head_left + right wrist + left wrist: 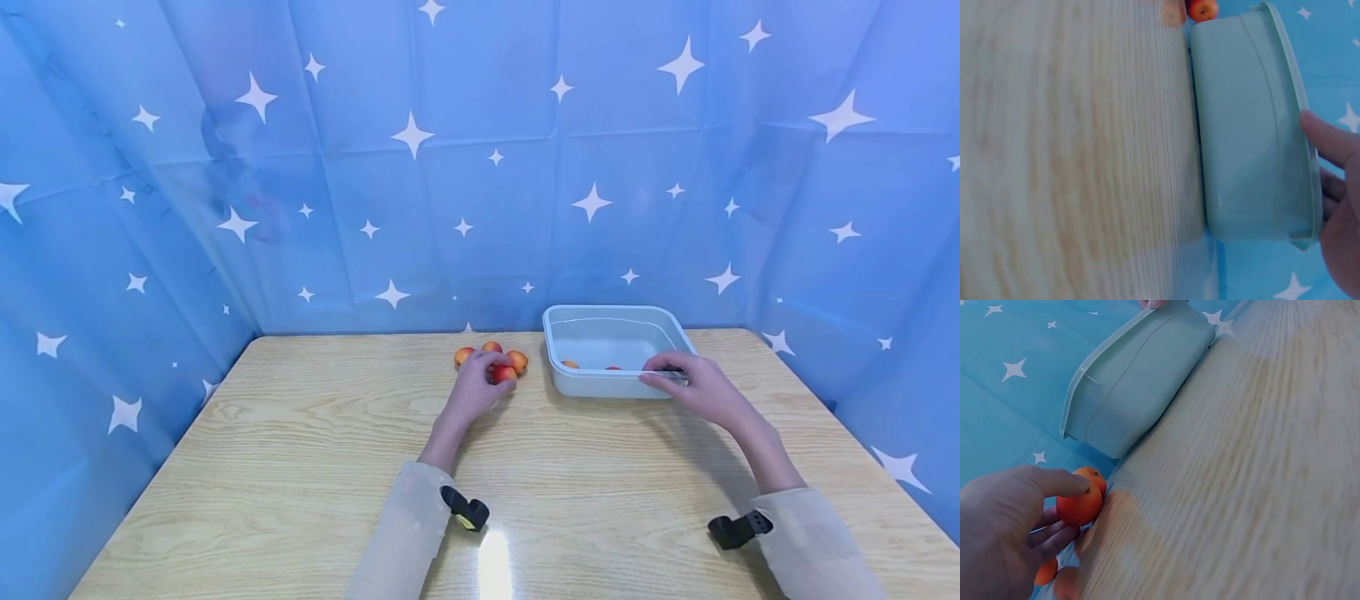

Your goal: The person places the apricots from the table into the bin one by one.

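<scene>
Counting four red-orange fruits point(517, 360) on or just above the desk point(300, 467), clustered at the left hand point(478, 387), and two more partly showing inside one pale blue box point(600, 385), whose near wall hides some of its floor. Two hands, both occupied. Left: thumb and fingers pinching one fruit point(504, 375), the nearest of the cluster; the other three sit just beyond and beside the fingers. Whether the pinched one touches wood, cannot tell. Right hand point(701, 387): gripping the box's near rim toward its right corner, thumb on the outside. Box upright, right of the cluster, a narrow gap of wood between. Both lie near the desk's far edge, the starred curtain point(487, 208) hanging close behind. Broader wood runs left of the left hand and nearer, between the two sleeves point(405, 525).
</scene>
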The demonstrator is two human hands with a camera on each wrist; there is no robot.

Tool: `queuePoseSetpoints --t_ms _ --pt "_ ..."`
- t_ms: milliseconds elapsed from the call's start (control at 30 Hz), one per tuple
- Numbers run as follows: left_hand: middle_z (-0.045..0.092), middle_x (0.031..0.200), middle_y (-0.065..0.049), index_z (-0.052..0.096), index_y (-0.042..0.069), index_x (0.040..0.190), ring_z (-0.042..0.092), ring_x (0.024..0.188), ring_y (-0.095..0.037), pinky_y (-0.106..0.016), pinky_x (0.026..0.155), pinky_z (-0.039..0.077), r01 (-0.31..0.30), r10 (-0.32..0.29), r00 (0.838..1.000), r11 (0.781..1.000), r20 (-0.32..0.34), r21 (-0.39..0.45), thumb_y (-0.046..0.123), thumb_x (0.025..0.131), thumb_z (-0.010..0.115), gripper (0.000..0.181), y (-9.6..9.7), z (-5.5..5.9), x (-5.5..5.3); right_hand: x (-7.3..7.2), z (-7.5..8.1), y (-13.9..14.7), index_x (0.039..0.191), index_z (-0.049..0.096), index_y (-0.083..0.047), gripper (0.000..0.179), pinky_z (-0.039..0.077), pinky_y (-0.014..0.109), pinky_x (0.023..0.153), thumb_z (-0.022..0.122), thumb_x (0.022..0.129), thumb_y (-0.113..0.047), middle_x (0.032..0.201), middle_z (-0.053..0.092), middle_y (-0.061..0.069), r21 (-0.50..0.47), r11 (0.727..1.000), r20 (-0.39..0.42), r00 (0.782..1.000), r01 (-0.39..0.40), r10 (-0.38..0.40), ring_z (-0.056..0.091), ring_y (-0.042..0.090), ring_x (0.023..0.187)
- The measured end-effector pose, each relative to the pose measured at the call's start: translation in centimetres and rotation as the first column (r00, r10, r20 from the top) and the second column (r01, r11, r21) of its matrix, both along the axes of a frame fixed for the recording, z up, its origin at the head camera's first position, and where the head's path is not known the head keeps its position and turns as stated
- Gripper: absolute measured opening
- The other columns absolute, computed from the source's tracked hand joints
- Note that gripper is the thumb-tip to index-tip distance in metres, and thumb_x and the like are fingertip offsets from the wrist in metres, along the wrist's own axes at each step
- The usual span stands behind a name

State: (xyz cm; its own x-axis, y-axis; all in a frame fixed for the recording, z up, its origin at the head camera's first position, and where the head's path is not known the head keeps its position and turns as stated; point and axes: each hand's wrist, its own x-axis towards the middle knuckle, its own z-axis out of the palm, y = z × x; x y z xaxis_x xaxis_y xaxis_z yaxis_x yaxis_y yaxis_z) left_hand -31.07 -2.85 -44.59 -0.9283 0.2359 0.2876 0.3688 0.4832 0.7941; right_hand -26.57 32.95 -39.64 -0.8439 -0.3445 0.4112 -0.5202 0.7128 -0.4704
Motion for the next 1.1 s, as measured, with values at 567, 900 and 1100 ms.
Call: queuePoseSetpoints --t_ms 567,900,1100 --pt "0.064 0.104 -0.007 0.069 0.007 0.111 0.060 0.093 -0.021 -0.034 0.085 0.053 0.032 -0.032 0.999 0.999 -0.025 -0.007 0.005 0.084 0.074 0.028 -0.9 0.3 -0.3 0.0 -0.1 0.0 0.102 0.074 -0.015 0.008 0.048 0.023 0.075 0.072 0.095 -0.018 0.094 0.069 -0.006 -0.002 1.000 0.015 1.000 0.009 -0.009 0.060 0.005 0.087" --pt "0.065 0.099 -0.009 0.068 0.003 0.111 0.061 0.091 -0.023 -0.032 0.084 0.054 0.032 -0.028 0.999 0.996 -0.042 0.086 0.000 0.085 0.073 0.026 -1.1 1.1 -0.4 0.2 0.2 -0.2 0.102 0.074 -0.015 0.008 0.048 0.024 0.074 0.072 0.095 -0.018 0.093 0.069 -0.006 0.004 1.000 0.015 1.000 0.011 -0.011 0.059 0.006 0.085" --pt "0.063 0.105 -0.008 0.068 0.004 0.117 0.061 0.097 -0.022 -0.033 0.089 0.054 0.006 -0.004 1.000 0.987 -0.015 0.161 0.002 0.088 0.073 0.030 -0.9 1.9 0.0 0.2 0.3 -0.2 0.102 0.074 -0.015 0.008 0.047 0.024 0.073 0.072 0.095 -0.019 0.093 0.069 -0.006 0.007 1.000 0.020 1.000 0.013 -0.013 0.059 0.007 0.084"
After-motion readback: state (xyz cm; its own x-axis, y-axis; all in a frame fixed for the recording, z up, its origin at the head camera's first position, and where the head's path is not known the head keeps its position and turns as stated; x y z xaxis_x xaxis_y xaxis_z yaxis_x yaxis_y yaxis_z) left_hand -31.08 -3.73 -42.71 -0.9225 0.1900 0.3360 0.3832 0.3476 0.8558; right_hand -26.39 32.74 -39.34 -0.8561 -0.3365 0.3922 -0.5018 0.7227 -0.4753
